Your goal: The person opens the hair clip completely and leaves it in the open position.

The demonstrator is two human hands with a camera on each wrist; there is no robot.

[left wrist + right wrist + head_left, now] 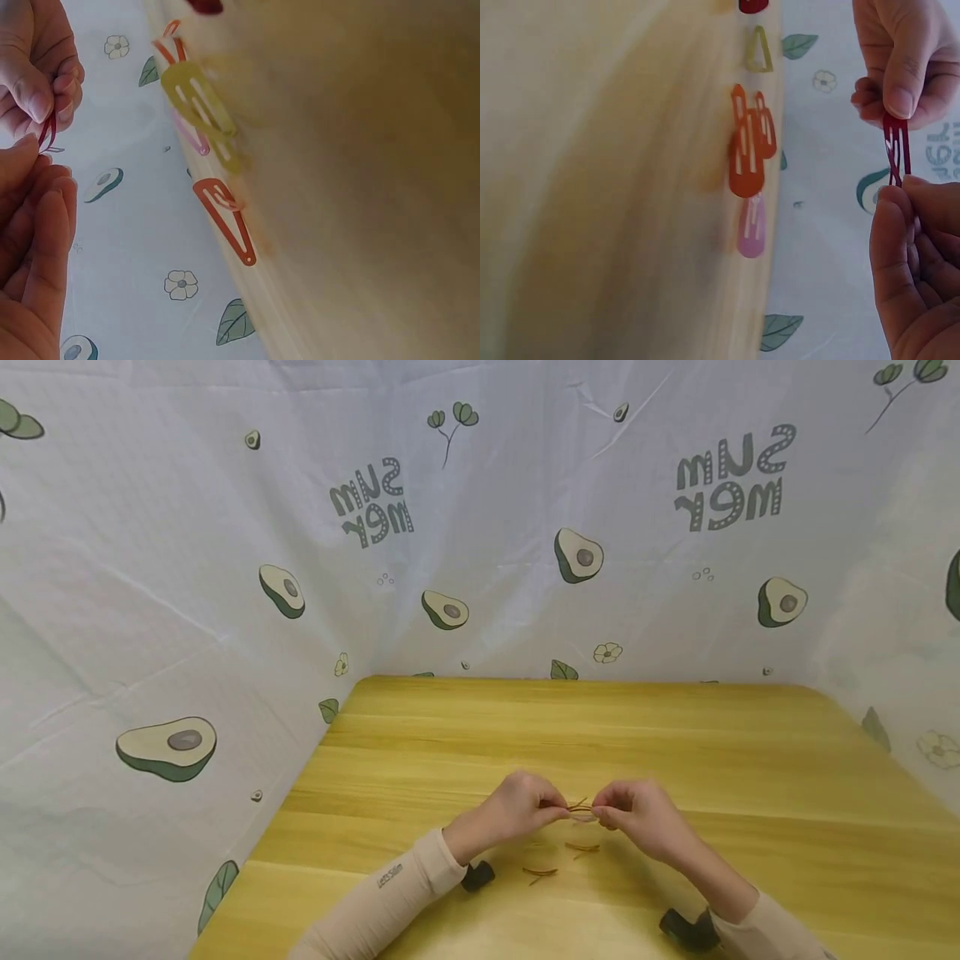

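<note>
Between the fingertips of both hands, above the table, is a dark red snap hair clip (907, 150), its narrow prongs showing in the right wrist view. My left hand (519, 806) pinches one end with thumb and fingers. At the other end, the right hand (647, 817) pinches it too. Fingertips hide both ends of the clip. Other snap clips lie on the table below: a yellow-green clip (196, 97) and an orange clip (229, 221) in the left wrist view, and a pink clip (751, 232) near the edge in the right wrist view.
The wooden table (570, 727) stretches beyond the hands. Behind it and at its sides hangs a white curtain (495, 510) printed with avocados. Dark wrist-worn devices (477, 877) sit beneath the forearms.
</note>
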